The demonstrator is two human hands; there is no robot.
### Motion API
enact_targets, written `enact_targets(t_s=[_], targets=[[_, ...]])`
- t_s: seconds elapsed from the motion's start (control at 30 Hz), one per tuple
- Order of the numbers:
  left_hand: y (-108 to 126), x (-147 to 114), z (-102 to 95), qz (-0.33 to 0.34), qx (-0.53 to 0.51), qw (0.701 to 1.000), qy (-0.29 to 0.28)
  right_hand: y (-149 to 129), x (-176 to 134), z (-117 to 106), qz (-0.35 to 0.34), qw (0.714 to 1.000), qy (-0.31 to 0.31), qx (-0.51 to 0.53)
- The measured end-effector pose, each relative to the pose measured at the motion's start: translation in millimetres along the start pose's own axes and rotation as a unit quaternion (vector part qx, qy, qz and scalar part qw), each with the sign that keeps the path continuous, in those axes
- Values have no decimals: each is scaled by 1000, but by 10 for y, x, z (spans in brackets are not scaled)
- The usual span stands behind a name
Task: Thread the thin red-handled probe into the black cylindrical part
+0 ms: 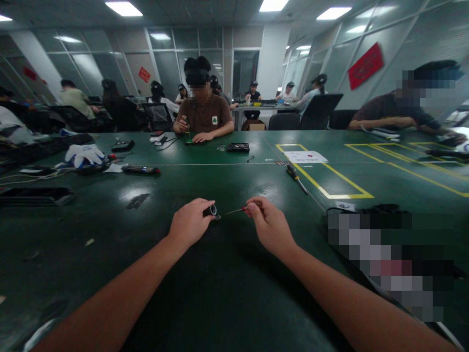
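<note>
My left hand [191, 221] is closed around a black cylindrical part [210, 210] with a pale round rim facing right. Just below that rim, a small metallic piece [218, 217] shows by my fingertips; whether it is joined to the cylinder I cannot tell. In my right hand [270, 224] is a slim screwdriver [234, 211] with a red collar, its handle mostly hidden by the fingers. Its thin shaft points left toward the cylinder, and a small gap seems to separate the tip from the metallic piece. Both hands are above the green table [227, 303].
A larger yellow-black screwdriver [297, 179] lies beyond my right hand, near a white sheet [306, 156]. White gloves [85, 155], a dark pen-like tool [141, 169] and a black tray [36, 196] are at left. A person [205, 110] works across the table. Blurred items lie at right.
</note>
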State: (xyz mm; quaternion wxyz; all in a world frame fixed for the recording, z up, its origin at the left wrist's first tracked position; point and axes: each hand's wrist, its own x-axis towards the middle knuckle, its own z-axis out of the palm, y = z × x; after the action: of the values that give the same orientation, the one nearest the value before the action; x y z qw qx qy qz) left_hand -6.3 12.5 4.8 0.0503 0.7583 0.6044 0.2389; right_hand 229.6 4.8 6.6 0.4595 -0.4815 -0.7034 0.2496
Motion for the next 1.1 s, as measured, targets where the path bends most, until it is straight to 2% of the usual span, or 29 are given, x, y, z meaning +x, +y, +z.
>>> enact_targets(t_s=[0.1,0.2,0.4,0.57,0.67,0.8,1.1], targets=[[-26,21,-44,10,17,999,27,8,2,-5,5,1000,5,17],[-44,52,-89,13,-23,999,30,10,0,-18,6,1000,8,19],[-45,71,-125,45,-76,996,-20,1,-8,-40,12,1000,5,15],[-39,49,-110,14,-86,993,-83,-10,-8,-36,13,999,8,30],[-30,36,-101,-9,-65,991,-116,-20,-8,-43,12,999,6,29],[-34,44,-34,-3,-6,991,-136,-36,-12,-60,7,1000,4,24],[23,85,154,66,35,989,-126,-51,-17,-61,8,999,-1,32]])
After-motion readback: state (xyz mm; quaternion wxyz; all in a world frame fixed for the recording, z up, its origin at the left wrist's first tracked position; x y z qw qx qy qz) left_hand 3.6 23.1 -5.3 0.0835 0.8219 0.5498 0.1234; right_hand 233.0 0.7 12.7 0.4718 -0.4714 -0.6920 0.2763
